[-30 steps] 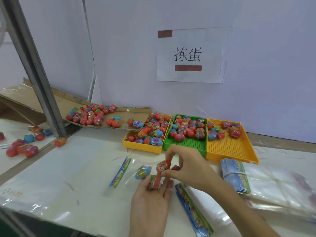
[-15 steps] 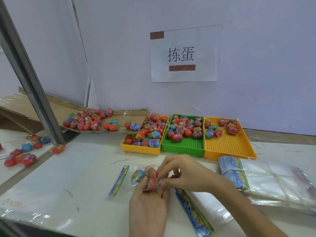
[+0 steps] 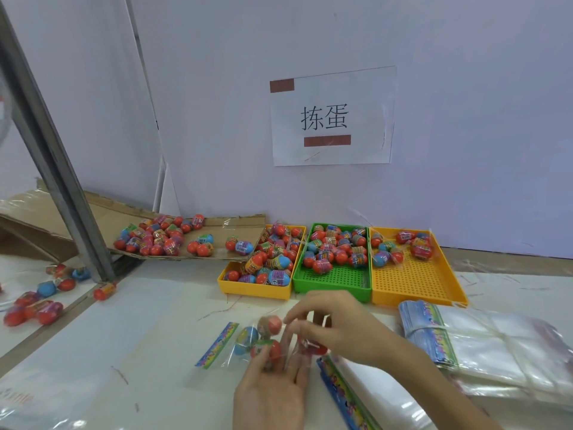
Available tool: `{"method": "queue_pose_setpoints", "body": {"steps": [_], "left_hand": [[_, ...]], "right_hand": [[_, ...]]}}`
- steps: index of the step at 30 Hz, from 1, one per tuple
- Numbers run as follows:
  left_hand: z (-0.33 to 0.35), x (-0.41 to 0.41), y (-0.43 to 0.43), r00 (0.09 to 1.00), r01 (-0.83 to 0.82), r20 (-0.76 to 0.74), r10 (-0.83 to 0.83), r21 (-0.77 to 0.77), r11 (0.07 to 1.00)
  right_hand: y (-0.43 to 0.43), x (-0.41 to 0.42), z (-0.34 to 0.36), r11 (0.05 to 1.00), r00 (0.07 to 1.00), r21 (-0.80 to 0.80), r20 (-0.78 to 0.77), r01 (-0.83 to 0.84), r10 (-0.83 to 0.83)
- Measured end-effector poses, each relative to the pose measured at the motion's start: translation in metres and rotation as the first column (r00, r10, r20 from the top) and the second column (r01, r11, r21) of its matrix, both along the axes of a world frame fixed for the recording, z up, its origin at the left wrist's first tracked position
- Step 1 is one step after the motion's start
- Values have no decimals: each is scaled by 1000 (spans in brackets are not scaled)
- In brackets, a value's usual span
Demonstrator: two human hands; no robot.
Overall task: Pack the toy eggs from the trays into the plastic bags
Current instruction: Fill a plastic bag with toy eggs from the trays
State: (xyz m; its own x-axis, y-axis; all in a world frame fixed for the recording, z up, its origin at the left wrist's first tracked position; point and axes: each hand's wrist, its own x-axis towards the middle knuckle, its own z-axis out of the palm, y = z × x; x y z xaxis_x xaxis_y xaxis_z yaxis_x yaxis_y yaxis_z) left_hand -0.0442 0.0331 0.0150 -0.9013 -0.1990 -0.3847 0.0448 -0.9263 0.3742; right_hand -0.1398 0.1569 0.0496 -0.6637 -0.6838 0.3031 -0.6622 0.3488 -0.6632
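Holding a clear bag [image 3: 248, 346] of toy eggs [image 3: 269, 324] at lower centre: left hand [image 3: 273, 389] gripping its mouth, right hand [image 3: 335, 324] pinching another egg [image 3: 314, 349]; full trays [image 3: 415, 287] just behind.

Motion blurs the right hand's fingers [image 3: 297, 318] at lower centre, half hiding a red egg [image 3: 316, 349]; the bottom edge crops both forearms.

white table [image 3: 148, 330] bears three trays [image 3: 338, 279] (egg-filled), bags [image 3: 496, 346].

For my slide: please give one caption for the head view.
Both hands load toy eggs into a plastic bag before three trays.
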Motion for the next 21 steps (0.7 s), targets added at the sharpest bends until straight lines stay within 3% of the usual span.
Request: {"method": "queue_pose_setpoints", "body": {"steps": [4,8,13,19,21], "left_hand": [[1,1,-1,999,32,0,-32,24,999],[2,2,0,999,39,-15,-38,69,997],[3,5,0,998,60,-28,-58,79,995],[4,4,0,1000,15,-19,-12,124,992],[4,4,1,1000,10,-25,-7,135,991]], "right_hand": [[4,-3,7,957,990,-251,24,143,-142],[2,0,6,940,990,-314,84,138,-117],[5,0,8,961,982,-265,187,81,-31],[0,3,3,993,998,-114,-56,29,-35],[-1,3,1,996,997,-85,-73,5,-11]]}}
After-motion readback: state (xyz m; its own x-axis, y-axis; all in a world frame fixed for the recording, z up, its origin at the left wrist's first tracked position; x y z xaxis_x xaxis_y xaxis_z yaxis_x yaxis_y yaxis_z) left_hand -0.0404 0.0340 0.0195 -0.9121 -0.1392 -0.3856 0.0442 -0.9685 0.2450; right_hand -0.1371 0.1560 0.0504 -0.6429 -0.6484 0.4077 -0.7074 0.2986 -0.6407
